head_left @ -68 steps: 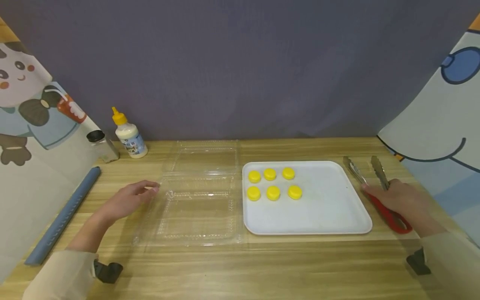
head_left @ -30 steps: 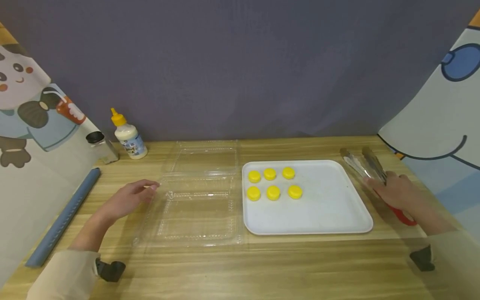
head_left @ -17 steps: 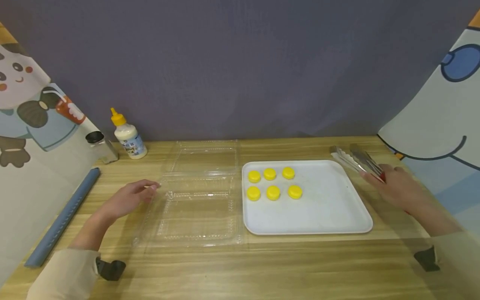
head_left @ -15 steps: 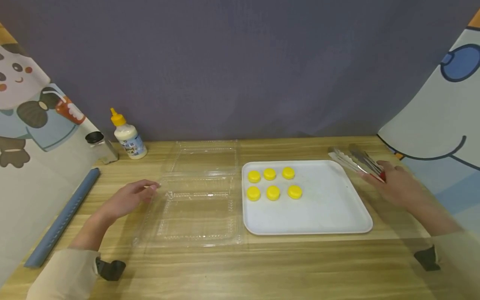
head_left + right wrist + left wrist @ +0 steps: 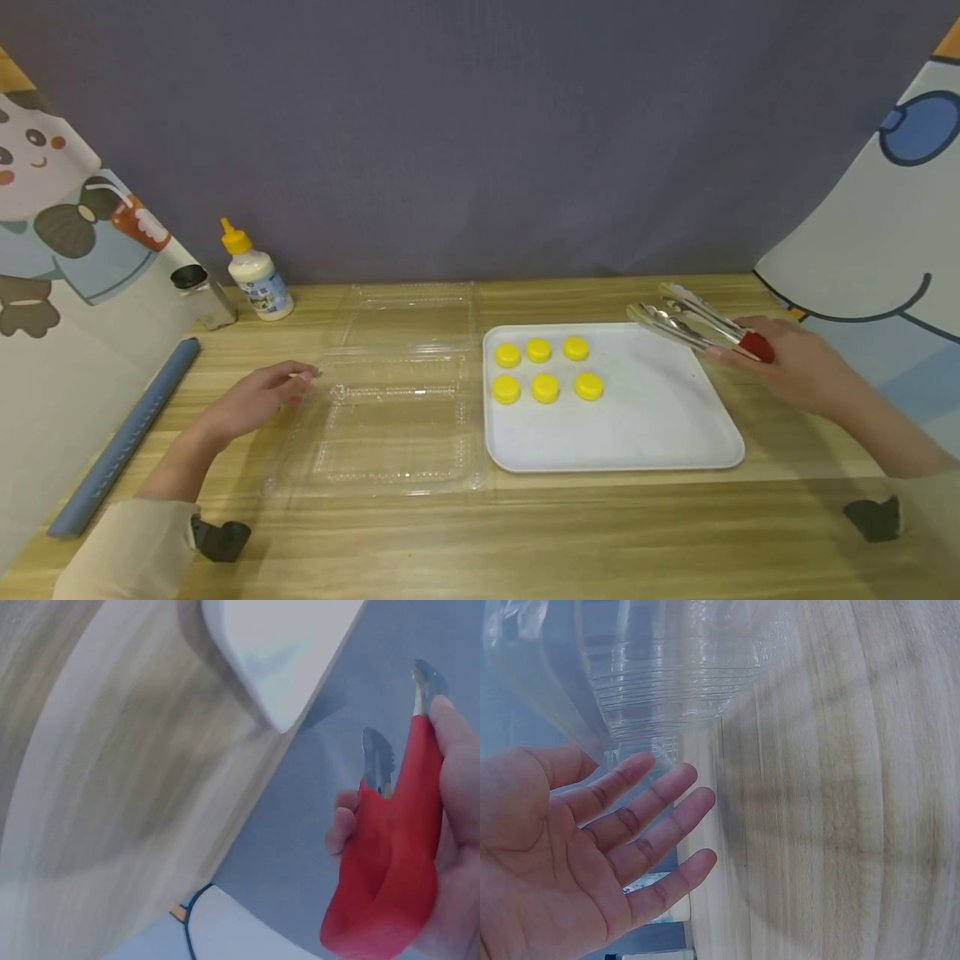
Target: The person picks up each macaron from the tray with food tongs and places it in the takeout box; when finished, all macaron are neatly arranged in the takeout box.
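Wood-grain table (image 5: 525,537): clear plastic hinged box (image 5: 397,421), lid open, just L of white rect. tray (image 5: 652,417). Red-handled metal tongs (image 5: 718,325), tips apart, nr tray's far R corner. R hand (image 5: 795,367): fingers curled round tongs' handles. L hand (image 5: 258,400): fingers loosely spread, gripping nil, at box's L edge; contact unclear. Six yellow round discs (image 5: 545,387), 2x3, on tray's L half.

red-handled metal tongs (image 5: 722,326) partly hidden by bare right hand (image 5: 791,365), right of head view. clear plastic hinged box (image 5: 667,682) cut off, upper left of left wrist view. white plastic yellow-capped bottle (image 5: 258,279), left of head view: print too small to read.
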Available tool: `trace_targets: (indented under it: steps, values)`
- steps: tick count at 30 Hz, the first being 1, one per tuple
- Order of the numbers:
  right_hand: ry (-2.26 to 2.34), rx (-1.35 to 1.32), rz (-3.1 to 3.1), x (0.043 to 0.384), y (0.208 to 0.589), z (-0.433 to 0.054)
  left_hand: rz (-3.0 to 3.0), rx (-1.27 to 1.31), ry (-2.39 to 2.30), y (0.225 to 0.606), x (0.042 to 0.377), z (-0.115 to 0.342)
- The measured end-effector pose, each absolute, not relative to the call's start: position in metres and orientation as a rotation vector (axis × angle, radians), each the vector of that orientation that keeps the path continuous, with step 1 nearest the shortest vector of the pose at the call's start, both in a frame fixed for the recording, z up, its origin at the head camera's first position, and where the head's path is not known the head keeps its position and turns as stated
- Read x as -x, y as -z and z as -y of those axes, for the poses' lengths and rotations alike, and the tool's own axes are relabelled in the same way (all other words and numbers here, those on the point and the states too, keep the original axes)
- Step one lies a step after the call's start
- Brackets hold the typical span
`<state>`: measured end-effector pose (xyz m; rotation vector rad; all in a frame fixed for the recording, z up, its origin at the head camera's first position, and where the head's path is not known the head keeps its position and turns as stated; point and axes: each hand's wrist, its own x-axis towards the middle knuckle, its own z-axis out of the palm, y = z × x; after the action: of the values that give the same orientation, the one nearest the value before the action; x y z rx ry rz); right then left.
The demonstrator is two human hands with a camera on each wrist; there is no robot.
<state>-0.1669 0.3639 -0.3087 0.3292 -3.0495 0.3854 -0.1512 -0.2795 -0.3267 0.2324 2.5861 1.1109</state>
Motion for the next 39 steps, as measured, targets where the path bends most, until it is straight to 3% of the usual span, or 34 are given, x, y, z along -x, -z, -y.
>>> trace_targets:
  steps: [16, 39]
  values:
    - [-0.301, -0.513, 3.093, 0.153, 0.293, -0.333, -2.582, -0.248, -1.111, 0.329, 0.152, 0.280]
    - [-0.144, -0.762, 3.090, 0.150, 0.308, -0.301, -2.677, -0.328, -0.991, 0.328, 0.154, 0.283]
